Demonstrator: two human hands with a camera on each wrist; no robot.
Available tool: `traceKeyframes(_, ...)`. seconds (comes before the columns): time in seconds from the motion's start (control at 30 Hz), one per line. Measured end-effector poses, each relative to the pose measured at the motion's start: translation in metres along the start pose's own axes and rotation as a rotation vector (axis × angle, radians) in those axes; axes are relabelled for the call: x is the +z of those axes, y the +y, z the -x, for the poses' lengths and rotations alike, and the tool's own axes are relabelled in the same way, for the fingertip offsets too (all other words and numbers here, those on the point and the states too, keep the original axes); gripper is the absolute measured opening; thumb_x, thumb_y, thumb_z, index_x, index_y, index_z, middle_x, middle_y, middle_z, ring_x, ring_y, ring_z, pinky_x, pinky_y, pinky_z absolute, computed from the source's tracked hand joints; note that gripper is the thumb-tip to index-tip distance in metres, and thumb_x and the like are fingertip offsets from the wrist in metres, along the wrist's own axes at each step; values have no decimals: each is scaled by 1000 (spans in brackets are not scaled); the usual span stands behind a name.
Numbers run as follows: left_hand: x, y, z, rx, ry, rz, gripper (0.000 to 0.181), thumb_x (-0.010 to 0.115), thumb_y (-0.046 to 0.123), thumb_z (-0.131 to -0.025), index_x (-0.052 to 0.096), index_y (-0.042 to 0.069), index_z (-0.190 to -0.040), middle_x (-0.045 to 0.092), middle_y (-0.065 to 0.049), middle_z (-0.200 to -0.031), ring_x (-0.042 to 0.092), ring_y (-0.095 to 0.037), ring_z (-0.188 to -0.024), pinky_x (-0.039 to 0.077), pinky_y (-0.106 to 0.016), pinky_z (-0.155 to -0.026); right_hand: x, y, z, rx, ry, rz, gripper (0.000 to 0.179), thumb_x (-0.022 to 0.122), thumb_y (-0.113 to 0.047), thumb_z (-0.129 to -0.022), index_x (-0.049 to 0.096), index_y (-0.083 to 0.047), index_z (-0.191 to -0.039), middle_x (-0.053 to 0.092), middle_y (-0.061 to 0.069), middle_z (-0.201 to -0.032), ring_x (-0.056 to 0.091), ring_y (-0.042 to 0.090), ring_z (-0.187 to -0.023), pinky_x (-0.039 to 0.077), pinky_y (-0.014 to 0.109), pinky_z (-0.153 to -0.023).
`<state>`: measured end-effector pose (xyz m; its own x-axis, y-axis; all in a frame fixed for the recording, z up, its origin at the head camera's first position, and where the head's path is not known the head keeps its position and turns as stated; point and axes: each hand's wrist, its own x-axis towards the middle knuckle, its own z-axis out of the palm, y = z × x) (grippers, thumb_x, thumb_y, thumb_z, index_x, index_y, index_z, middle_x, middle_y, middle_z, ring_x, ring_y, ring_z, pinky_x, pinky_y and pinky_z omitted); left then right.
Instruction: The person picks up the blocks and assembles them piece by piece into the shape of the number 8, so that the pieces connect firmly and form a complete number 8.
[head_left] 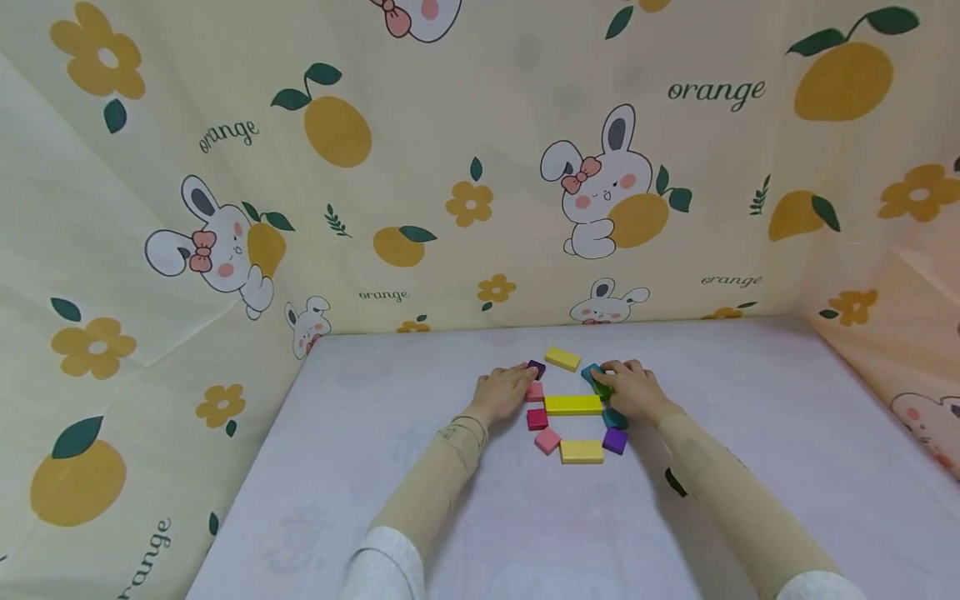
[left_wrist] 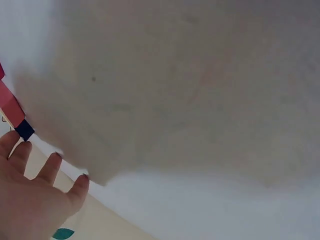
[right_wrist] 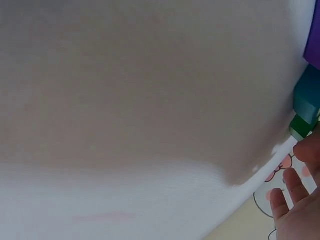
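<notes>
Toy blocks form a ring on the white table. At its far left, my left hand (head_left: 504, 392) reaches in, fingertips at a dark purple block (head_left: 536, 367); the left wrist view shows its other fingers spread, fairly straight. Just below that hand's fingertips lies a pink block (head_left: 535, 392). My right hand (head_left: 634, 392) is at the ring's upper right, fingertips on a green block (head_left: 603, 389) beside a teal block (head_left: 591, 372). It partly hides the green block. In the right wrist view the green block (right_wrist: 301, 126) sits beyond another teal block (right_wrist: 307, 95).
A long yellow block (head_left: 573, 406) crosses the ring's middle. Pale yellow blocks stand at top (head_left: 562, 359) and bottom (head_left: 582, 452). A red block (head_left: 537, 419), another pink block (head_left: 547, 440) and a purple block (head_left: 615, 441) complete the outline. A patterned cloth (head_left: 450, 125) hangs behind.
</notes>
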<state>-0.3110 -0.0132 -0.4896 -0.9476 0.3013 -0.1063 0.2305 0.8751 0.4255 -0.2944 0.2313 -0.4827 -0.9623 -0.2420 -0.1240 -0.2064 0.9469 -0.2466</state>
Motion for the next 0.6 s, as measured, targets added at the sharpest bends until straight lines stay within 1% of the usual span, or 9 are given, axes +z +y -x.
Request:
traceKeyframes(0.17,-3,1,-1,33,-39,27,66,12,62,-94,41,25,-141,40,9,-147,36,-24,-136,22,-54,-112,-3,0,-2,-2,3,-15,51,49,-7,-88,44,-13,-138,42,18,-140,29,48,-125,22,67,-102)
traceKeyframes(0.3,-4,1,-2,38,-68,26,68,12,64,-94,41,24,-141,40,7,-148,35,-25,-137,20,-56,-112,-7,-1,-3,13,-10,-53,49,47,-7,-88,45,-11,-137,43,20,-139,28,50,-125,21,67,-102)
traceKeyframes(0.43,-4,-1,-3,51,-68,36,68,13,63,-94,40,23,-141,40,6,-148,36,-26,-138,19,-57,-112,-8,-2,-5,27,-15,-93,50,46,-5,-87,46,-10,-137,43,20,-139,26,52,-125,21,68,-102)
traceKeyframes(0.6,-5,-2,-3,66,-67,61,69,14,63,-94,42,20,-140,41,3,-146,37,-27,-136,20,-57,-112,-9,-2,-5,32,-42,-121,51,46,-6,-88,43,-9,-138,40,20,-142,27,52,-124,20,69,-101)
